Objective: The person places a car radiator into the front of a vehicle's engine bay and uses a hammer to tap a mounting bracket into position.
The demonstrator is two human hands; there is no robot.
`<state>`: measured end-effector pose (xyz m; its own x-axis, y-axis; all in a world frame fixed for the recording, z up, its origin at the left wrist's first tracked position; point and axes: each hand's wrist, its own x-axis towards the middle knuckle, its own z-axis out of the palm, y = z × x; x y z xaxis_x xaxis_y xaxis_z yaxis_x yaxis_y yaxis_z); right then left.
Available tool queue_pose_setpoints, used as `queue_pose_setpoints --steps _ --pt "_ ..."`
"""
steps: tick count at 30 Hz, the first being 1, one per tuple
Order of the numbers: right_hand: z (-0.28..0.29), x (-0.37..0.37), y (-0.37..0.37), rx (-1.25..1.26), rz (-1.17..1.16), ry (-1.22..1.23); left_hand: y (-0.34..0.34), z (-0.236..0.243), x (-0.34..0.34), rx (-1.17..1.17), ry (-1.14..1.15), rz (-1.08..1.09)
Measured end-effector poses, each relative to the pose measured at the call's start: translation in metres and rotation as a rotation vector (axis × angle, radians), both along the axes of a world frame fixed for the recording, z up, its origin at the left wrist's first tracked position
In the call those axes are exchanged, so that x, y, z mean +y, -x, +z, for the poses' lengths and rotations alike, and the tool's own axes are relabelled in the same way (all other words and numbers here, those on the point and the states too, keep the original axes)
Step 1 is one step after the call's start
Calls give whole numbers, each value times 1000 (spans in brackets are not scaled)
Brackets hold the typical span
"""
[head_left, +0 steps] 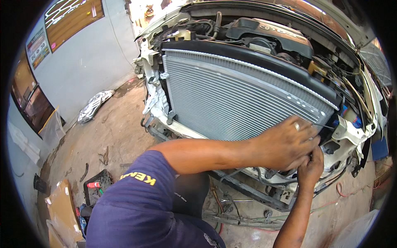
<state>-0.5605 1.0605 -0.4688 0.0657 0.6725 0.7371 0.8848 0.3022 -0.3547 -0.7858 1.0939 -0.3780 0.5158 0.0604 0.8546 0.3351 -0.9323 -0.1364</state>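
At the right lower corner of a silver finned radiator-like panel, both my hands meet. My left hand, with a ring on one finger, reaches across with its fingers curled shut. Just below it my right hand is closed too, its fingertips pressed against the left hand's. What they hold between them is hidden behind the fingers. A thin dark wire or rod shows just beyond the left knuckles, towards the cream body frame; whether it is in my grip I cannot tell.
The car's engine, under a dark cover, lies behind the panel. A metal crossbar runs low in front. On the concrete floor are a black tray with a red bottle, a cardboard sheet, a silver wrapped piece and loose hoses.
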Motion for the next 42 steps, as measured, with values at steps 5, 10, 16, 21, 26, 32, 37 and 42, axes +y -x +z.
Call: queue_pose_setpoints --steps 5,10,16,21,26,32,37,42 --pt "-2 0 2 8 -87 103 -13 19 36 28 192 286" --pt "-3 2 0 10 -80 92 -19 11 43 -63 192 318" --pt "-1 3 -3 41 -19 81 -24 14 42 -79 288 344" --pt "-3 7 -6 31 -19 76 -18 16 53 -16 272 333" --pt "-3 7 -6 3 -16 29 -23 14 47 -43 297 370" --pt "-1 9 -3 11 -9 -2 -32 7 43 -64 251 448" --pt "-3 10 -4 -25 -62 -39 -34 5 60 -34 151 495" --pt "-1 6 -2 -10 -63 -28 -26 20 60 125 112 579"
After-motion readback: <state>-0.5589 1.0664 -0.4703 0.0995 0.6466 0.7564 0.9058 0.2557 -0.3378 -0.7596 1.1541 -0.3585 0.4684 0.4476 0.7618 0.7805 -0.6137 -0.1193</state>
